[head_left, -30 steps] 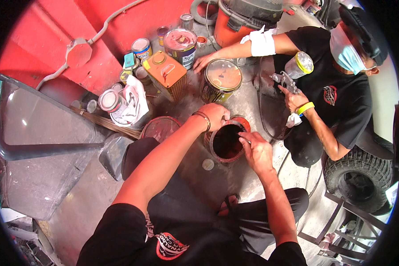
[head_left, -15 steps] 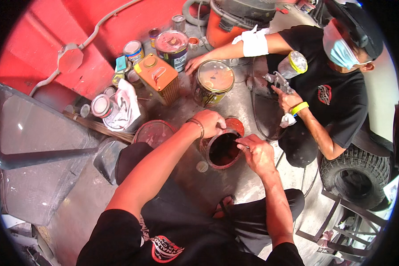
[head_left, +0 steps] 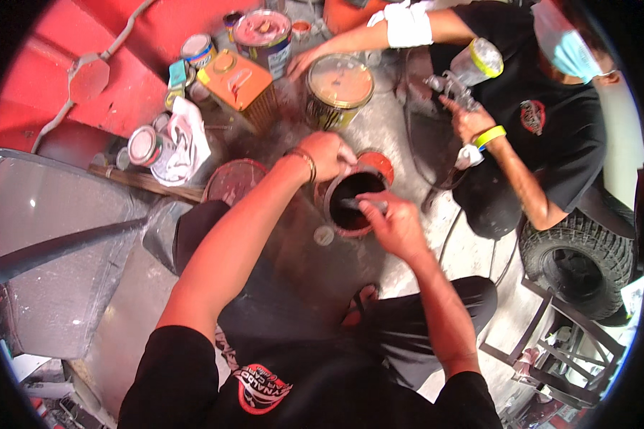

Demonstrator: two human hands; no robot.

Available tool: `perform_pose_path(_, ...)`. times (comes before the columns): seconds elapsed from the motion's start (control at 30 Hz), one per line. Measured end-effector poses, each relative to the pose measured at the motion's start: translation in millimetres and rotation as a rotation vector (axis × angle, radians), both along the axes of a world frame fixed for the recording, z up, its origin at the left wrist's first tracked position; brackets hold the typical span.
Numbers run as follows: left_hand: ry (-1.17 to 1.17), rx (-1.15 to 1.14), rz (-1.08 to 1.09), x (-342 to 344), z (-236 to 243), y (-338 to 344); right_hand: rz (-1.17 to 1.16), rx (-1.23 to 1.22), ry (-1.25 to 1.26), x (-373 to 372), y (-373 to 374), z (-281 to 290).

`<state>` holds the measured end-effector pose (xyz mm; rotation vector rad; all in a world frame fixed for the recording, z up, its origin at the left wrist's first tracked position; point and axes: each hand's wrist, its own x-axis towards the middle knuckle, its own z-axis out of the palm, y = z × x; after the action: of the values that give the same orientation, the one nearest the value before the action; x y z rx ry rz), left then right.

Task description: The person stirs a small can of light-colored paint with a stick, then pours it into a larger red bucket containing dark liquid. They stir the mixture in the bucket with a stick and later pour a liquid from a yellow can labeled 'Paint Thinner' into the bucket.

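An open paint can [head_left: 323,193] with a dark inside stands on the floor in front of me, tilted slightly. My left hand [head_left: 327,155] is closed on its far left rim, fingers curled over the edge. Over the mouth of the can, my right hand [head_left: 396,223] grips a grey stick-like tool [head_left: 349,204] that reaches into the opening. The tool's lower end is lost in the dark, and its exact kind is unclear. Just behind the can lies a round red lid-like piece [head_left: 378,166]. A small round disc [head_left: 323,235] is on the floor beside it.
Beyond stand a lidded paint can [head_left: 340,80], an orange-topped rectangular tin [head_left: 236,77] and several other cans. At right a masked co-worker [head_left: 529,136] holds a spray gun [head_left: 454,89]. A hose [head_left: 415,161] crosses the floor near a tyre [head_left: 576,268].
The whole view has shifted, so the surroundings sit higher in it. My right hand has moved inward over the can's mouth with the tool. My left hand stays at the rim.
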<state>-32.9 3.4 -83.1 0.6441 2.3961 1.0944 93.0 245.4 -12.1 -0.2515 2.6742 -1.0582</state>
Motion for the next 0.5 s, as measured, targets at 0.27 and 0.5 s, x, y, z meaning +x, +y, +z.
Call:
perform_pose_path(0.27, -0.015, -0.053, -0.051, -8.7, 8.3, -7.3, 0.039, 0.294, 0.283, -12.5, 15.7, 2.6)
perform_pose_path(0.5, -0.109, -0.009, -0.048, -9.9, 15.4, -4.2, 0.039, -0.188, 0.284, -9.5, 0.1, -18.8)
